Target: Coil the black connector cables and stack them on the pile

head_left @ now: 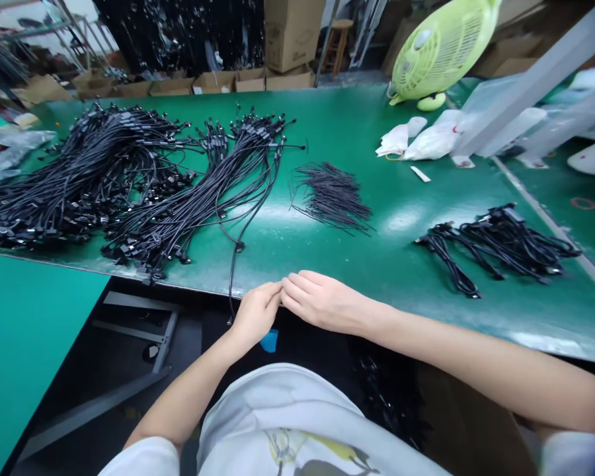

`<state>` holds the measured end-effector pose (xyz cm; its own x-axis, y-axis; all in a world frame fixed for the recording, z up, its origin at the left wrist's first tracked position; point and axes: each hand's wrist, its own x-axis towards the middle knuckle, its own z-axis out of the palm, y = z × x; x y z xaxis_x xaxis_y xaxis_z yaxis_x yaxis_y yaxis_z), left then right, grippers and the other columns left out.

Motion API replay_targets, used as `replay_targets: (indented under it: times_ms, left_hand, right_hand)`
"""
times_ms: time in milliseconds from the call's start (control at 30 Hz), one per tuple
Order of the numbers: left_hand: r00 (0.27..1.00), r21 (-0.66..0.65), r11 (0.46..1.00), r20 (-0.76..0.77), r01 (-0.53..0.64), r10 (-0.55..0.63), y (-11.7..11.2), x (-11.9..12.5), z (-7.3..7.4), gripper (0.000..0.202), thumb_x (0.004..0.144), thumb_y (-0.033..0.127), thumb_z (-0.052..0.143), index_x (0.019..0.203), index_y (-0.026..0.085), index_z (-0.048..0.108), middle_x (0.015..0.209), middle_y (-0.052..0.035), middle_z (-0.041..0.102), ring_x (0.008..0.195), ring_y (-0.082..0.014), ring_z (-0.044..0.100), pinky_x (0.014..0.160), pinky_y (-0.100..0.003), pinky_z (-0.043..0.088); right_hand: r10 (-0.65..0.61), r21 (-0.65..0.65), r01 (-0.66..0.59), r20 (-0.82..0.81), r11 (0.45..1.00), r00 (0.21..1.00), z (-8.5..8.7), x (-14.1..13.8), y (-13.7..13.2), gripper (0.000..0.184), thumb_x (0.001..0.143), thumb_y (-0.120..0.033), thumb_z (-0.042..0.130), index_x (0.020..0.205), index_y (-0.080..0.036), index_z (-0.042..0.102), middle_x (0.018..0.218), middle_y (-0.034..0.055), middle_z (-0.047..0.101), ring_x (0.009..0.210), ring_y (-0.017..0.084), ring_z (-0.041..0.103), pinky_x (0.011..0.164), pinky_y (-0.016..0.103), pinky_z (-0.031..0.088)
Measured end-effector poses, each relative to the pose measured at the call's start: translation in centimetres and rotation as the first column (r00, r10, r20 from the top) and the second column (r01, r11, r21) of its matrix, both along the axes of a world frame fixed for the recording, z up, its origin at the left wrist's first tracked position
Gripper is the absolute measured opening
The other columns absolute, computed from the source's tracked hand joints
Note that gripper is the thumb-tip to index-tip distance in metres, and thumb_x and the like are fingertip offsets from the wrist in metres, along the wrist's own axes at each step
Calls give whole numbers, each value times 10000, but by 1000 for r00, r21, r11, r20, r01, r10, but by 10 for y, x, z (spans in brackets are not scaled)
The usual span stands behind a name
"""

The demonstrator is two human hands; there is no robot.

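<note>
My left hand and my right hand meet fingertip to fingertip at the near edge of the green table. Both are closed in a pinch. A single black cable runs from the loose heap down to my left hand and hangs over the table edge. What the right fingers pinch is hidden. A big heap of loose black cables lies to the left. A small bunch of thin black ties lies in the middle. Bundled cables lie at the right.
A second large cable heap fills the far left. A green fan lies at the back right beside white bags and a grey beam. Cardboard boxes stand behind the table. A box of dark cables sits below.
</note>
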<state>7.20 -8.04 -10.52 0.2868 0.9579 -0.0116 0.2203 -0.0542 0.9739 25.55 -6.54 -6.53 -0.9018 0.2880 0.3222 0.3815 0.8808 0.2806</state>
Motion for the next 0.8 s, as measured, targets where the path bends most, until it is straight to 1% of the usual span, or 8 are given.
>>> replay_targets:
  times_ms: [100,200,367,433,500,600,700,800]
  left_hand:
    - [998,-111,992,22,65,-63,1,-5,1,217,860,251,499,760,187,681,633,-5,564,653,-166,488,651,-258,377]
    - [994,-192,975,28,111,-108,4,-7,0,245,852,262,480,657,166,592,540,39,426,540,-112,355,550,-245,277]
    - [989,-208,968,-16,139,-145,4,-1,1,203,793,160,454,596,172,504,554,44,438,557,-106,379,578,-249,295]
    - [995,-174,979,29,103,-100,3,5,5,169,785,138,470,642,173,553,612,21,508,644,-134,463,645,-260,366]
    - [988,-160,986,155,40,-15,1,12,10,123,769,128,514,741,175,625,724,-18,596,809,-184,543,755,-292,428]
    - [927,-250,968,353,-36,125,1,23,16,228,738,116,570,928,181,677,919,-58,669,1041,-234,562,902,-336,443]
    - [837,-335,939,489,-78,244,7,34,18,296,763,160,590,1046,174,677,1100,-77,674,1182,-243,529,1017,-360,395]
    - [733,-356,926,597,-122,326,17,42,17,287,830,281,583,1077,172,682,1210,-86,651,1234,-231,510,1073,-354,350]
  right_hand:
    - [47,32,-51,114,998,992,10,-3,1,228,940,-76,410,834,-122,607,785,69,566,738,165,487,695,332,343]
    - [67,106,-86,170,991,983,16,-6,-1,236,902,-54,430,784,-142,614,724,58,510,682,175,432,632,342,291]
    - [51,216,-121,304,969,951,16,-7,0,285,836,-30,417,665,-170,597,651,57,425,614,181,347,564,344,199]
    - [-12,209,-48,278,977,960,14,-8,2,282,829,-19,418,644,-169,568,626,50,404,587,172,321,551,342,181]
    - [-94,202,54,193,978,977,12,-10,5,266,843,-22,422,657,-165,547,617,41,402,568,164,312,539,338,172]
    - [-225,206,211,47,956,973,6,-15,11,218,844,-22,431,713,-148,551,622,35,430,561,154,347,521,330,167]
    - [-355,107,361,-69,926,932,1,-18,20,165,797,-30,456,748,-138,571,639,38,490,560,147,404,506,319,178]
    - [-536,-258,479,-239,839,810,-2,-19,27,153,847,-120,465,739,-150,569,676,40,565,586,138,480,520,282,257]
